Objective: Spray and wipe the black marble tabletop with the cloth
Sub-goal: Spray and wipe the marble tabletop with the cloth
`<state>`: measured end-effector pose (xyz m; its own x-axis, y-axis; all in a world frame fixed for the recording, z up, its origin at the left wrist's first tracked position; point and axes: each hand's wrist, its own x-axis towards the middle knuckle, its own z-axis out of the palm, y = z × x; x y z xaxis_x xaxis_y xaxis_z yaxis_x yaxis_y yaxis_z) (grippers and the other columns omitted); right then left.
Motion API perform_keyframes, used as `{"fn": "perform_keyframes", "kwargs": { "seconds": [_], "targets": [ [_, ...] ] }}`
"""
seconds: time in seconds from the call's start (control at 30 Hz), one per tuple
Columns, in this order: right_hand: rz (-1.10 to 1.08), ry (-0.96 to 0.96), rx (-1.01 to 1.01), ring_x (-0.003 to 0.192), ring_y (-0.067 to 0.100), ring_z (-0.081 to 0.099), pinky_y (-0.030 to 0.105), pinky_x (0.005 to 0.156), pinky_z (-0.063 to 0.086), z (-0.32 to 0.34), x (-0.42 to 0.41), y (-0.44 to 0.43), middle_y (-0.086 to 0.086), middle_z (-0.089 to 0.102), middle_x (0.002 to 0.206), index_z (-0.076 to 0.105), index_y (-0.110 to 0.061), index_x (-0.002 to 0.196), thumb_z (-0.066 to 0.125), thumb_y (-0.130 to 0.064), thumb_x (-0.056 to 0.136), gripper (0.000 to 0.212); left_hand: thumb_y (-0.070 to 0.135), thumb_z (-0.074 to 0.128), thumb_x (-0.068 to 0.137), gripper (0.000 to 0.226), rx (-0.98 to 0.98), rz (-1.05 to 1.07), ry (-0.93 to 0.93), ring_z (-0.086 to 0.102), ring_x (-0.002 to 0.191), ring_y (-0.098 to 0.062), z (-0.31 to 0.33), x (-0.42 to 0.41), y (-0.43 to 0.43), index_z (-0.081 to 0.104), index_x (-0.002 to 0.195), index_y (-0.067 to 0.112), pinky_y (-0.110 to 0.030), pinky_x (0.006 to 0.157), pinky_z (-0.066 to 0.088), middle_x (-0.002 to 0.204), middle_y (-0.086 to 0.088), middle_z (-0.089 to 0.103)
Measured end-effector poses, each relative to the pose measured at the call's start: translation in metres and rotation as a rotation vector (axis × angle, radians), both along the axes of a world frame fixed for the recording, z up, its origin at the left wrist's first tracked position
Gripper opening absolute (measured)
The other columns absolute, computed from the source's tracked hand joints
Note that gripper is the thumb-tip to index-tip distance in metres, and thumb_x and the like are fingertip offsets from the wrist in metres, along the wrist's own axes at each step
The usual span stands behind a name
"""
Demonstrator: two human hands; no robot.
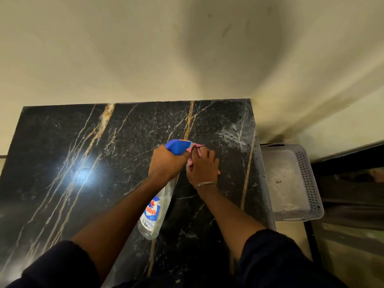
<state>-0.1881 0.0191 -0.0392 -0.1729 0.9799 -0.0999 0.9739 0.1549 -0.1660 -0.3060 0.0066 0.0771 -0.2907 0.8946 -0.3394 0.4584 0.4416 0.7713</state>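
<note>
The black marble tabletop [104, 154] with gold and white veins fills the lower middle of the head view. My left hand [166, 161] grips the neck of a clear spray bottle [153, 213] with a blue trigger head [178, 145], held above the table. My right hand [204, 167] sits right beside it, fingers closed on a pink cloth [192, 150] pressed against the nozzle. A wet, whitish sprayed patch [233, 134] shows near the table's far right corner.
A grey perforated plastic basket [307, 177] stands just off the table's right edge. A cream wall [145, 48] runs along the far edge. A bright light glare [83, 173] reflects on the left half of the marble.
</note>
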Motion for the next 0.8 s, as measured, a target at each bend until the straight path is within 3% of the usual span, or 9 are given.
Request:
{"fn": "perform_keyframes", "kwargs": {
  "seconds": [0.2, 0.4, 0.57, 0.8],
  "targets": [
    [0.138, -0.022, 0.041, 0.104, 0.032, 0.051, 0.043, 0.078, 0.049, -0.001, 0.025, 0.015, 0.014, 0.052, 0.125, 0.049, -0.017, 0.132, 0.063, -0.043, 0.081, 0.059, 0.03, 0.071, 0.084, 0.016, -0.014, 0.014, -0.011, 0.063, 0.069, -0.015, -0.004, -0.005, 0.01, 0.059, 0.09, 0.022, -0.03, 0.067, 0.055, 0.076, -0.001, 0.065],
    [-0.189, -0.064, 0.051, 0.114, 0.038, 0.045, 0.048, 0.091, 0.044, -0.008, 0.101, 0.059, 0.017, 0.047, 0.126, 0.051, -0.016, 0.13, 0.054, -0.043, 0.086, 0.051, 0.031, 0.07, 0.085, 0.018, -0.029, 0.003, -0.029, 0.064, 0.069, -0.015, -0.009, -0.007, 0.02, 0.059, 0.093, 0.02, -0.032, 0.067, 0.057, 0.08, -0.004, 0.066],
    [-0.404, -0.025, 0.03, 0.123, 0.045, 0.04, 0.051, 0.096, 0.038, -0.005, 0.075, 0.06, 0.021, 0.045, 0.135, 0.048, -0.014, 0.137, 0.058, -0.041, 0.086, 0.058, 0.03, 0.069, 0.085, 0.019, -0.012, -0.006, -0.029, 0.064, 0.072, -0.015, -0.012, -0.008, 0.024, 0.061, 0.096, 0.017, -0.029, 0.067, 0.055, 0.082, -0.004, 0.067],
    [-0.072, -0.002, 0.008, 0.104, 0.033, 0.05, 0.044, 0.079, 0.047, 0.0, -0.003, 0.057, 0.013, 0.052, 0.119, 0.057, -0.017, 0.124, 0.063, -0.044, 0.08, 0.052, 0.027, 0.07, 0.085, 0.015, -0.015, 0.04, -0.038, 0.067, 0.072, -0.02, -0.012, -0.011, 0.025, 0.061, 0.093, 0.018, -0.034, 0.068, 0.059, 0.08, -0.006, 0.068]
  ]
}}
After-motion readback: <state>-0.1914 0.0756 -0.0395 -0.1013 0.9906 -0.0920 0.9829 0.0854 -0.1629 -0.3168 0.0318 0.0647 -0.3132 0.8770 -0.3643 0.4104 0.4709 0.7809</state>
